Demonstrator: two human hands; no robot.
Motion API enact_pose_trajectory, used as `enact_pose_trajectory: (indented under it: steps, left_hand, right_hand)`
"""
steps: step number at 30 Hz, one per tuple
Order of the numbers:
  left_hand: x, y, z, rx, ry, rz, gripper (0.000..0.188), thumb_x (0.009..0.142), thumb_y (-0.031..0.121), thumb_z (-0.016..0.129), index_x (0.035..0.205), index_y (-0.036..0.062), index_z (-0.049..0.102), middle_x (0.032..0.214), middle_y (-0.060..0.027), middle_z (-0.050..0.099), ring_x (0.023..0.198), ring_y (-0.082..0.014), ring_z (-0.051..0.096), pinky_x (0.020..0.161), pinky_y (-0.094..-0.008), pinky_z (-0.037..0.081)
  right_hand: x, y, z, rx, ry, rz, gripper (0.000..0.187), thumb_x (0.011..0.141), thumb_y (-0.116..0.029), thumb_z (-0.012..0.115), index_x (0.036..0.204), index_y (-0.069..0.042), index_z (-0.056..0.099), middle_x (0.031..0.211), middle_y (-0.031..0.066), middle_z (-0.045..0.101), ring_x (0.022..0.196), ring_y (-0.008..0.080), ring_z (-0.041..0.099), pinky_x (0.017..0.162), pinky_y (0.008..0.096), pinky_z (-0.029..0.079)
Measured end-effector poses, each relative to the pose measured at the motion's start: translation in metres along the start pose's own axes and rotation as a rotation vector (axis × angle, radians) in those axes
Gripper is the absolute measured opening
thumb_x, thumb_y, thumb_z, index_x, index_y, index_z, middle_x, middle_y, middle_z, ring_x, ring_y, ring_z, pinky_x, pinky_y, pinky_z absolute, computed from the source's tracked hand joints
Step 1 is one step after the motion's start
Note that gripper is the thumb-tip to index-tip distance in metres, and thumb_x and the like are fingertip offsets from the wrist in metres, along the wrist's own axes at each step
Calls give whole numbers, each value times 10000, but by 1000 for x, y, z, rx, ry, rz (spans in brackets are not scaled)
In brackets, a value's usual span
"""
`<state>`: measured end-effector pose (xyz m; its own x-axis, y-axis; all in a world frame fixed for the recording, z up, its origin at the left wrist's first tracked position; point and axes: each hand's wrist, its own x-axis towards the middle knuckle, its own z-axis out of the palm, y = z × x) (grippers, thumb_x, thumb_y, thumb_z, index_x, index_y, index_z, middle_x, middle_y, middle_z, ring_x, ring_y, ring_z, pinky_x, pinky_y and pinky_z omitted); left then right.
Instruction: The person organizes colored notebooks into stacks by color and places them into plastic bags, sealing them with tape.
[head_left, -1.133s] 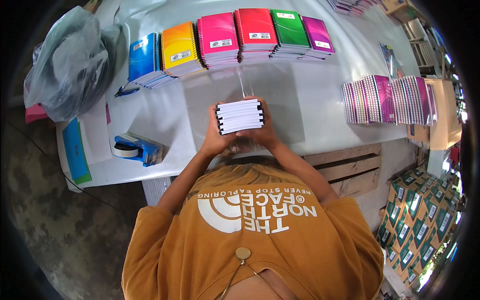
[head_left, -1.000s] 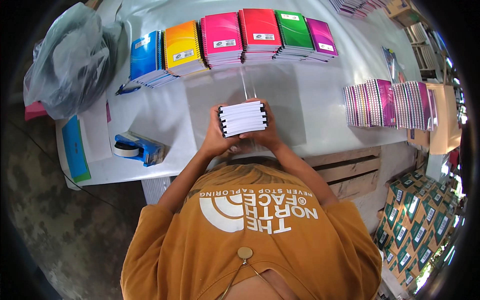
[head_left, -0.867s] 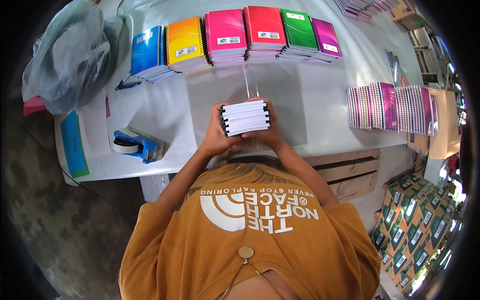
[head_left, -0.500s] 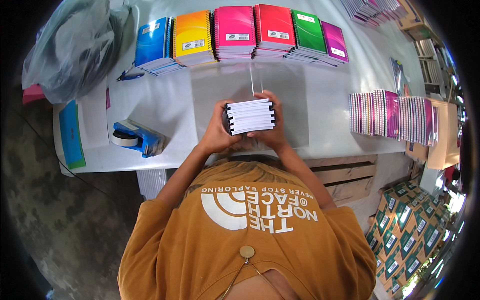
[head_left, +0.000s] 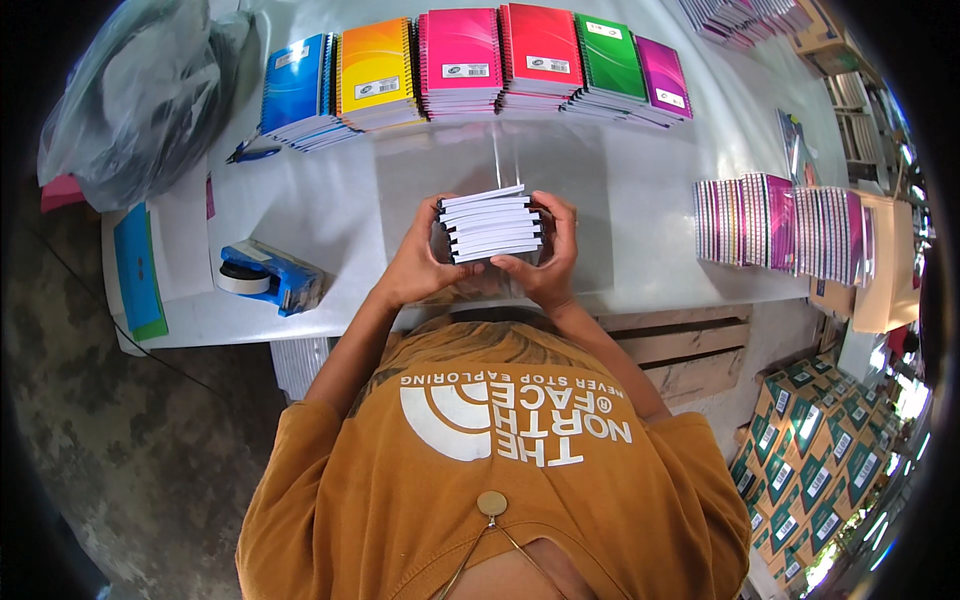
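Observation:
Between my two hands is a stack of spiral notebooks (head_left: pixel 492 232), white page edges facing me and dark spiral binding showing at both sides. My left hand (head_left: pixel 418 258) closes on the stack's left side, thumb along the lower front edge. On the opposite side, my right hand (head_left: pixel 553 250) grips with fingers behind and thumb at the lower front. The top notebook lies slightly tilted, its right end raised. Covers are hidden from this side. Beyond my hands stands a row of notebook piles: blue (head_left: pixel 296 85), yellow (head_left: pixel 376 70), pink (head_left: pixel 459 55), red (head_left: pixel 541 50), green (head_left: pixel 610 60) and purple (head_left: pixel 664 75).
A blue tape dispenser (head_left: pixel 290 280) sits at left, below a pen (head_left: pixel 252 153). A large plastic bag (head_left: pixel 140 110) fills the far left corner. At right, notebooks stand in a packed row (head_left: pixel 745 222) beside a cardboard box (head_left: pixel 882 270). Patterned cartons (head_left: pixel 815 460) are stacked below the table.
The stack in my hands has shifted slightly left and up. Its top notebook now tilts upward at the right, and my right hand's fingers have moved along its side.

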<state>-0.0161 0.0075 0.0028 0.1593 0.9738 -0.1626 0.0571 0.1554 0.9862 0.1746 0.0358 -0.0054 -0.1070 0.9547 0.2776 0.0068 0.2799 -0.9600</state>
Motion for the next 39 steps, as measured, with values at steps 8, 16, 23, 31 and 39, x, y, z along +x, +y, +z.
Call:
enact_pose_trajectory:
  steps: [8,16,23,31,39]
  left_hand:
    - [4,-1,9,5,16,61,896,620,92,838,1292,25,249,1208,-138,468,1142,-219,481,982,-346,397]
    - [2,6,5,-108,-74,-24,1009,571,179,881,1333,40,236,1250,-131,440,1205,-223,425,1028,-358,340]
    - [15,28,-24,-297,-122,-56,891,708,491,743,1355,26,344,1315,-110,442,1243,-218,384,1053,-358,276]
    - [65,81,-23,838,55,30,577,727,283,757,1219,89,526,981,-156,653,844,-296,641,782,-359,491]
    - [60,50,-15,-241,53,80,413,753,-33,706,1128,43,552,989,-17,658,874,-93,609,783,-247,501]
  right_hand:
    - [-6,3,0,-20,-1,-11,741,594,-313,862,1166,-20,494,1112,122,507,1028,232,519,905,335,422]
    - [0,0,-3,130,-118,97,769,586,-338,876,1158,-19,473,1041,94,556,961,194,547,875,315,442]
    - [2,5,-6,232,-171,130,725,588,-296,885,1119,-40,462,1003,78,563,930,156,549,851,302,451]
    - [8,7,-15,89,-302,42,665,567,-269,892,1063,-36,514,1005,52,551,918,160,540,855,290,440]
    - [7,-1,-5,377,-214,178,983,581,-256,887,1332,-48,288,1119,85,508,1057,184,500,938,321,410]
